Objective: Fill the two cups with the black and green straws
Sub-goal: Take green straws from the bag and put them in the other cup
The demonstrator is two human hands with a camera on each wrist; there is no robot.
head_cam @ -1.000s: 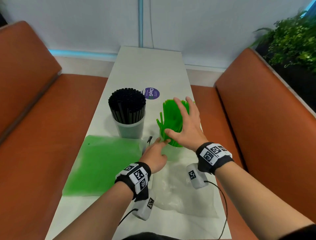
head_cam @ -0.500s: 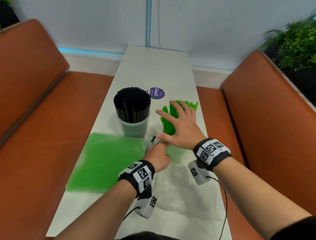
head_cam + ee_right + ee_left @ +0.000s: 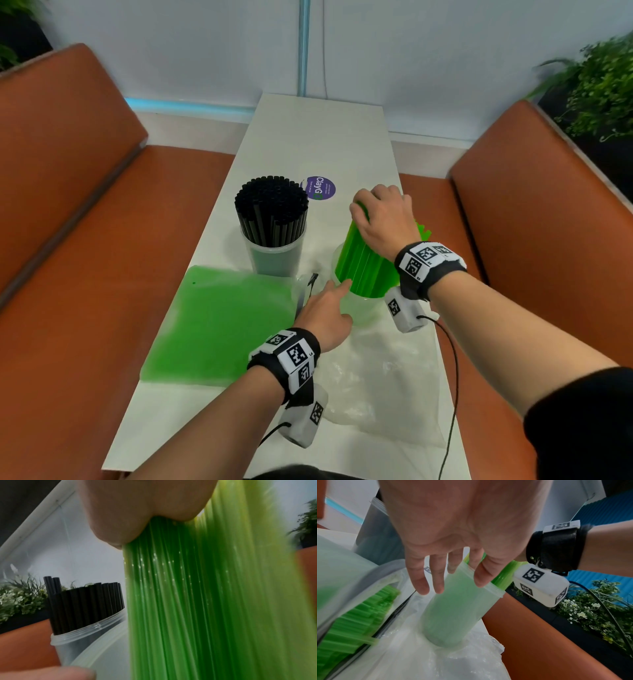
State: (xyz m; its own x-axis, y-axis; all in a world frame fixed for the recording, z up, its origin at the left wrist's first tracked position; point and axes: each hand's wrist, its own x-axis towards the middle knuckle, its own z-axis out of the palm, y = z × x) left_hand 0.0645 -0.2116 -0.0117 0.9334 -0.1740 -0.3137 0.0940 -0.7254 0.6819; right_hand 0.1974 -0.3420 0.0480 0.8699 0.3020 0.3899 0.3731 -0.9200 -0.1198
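Now right hand grips green straws, apparently inside cup.

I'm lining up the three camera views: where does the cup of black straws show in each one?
Head: cup of black straws stands centre-left on the table, left of the green straws.
Left wrist: only a blurred grey shape, probably this cup, shows upper left behind the left hand.
Right wrist: lower left, beside the green straws.
Shared landmark: the green straws.

Straw-filled cups, black and green
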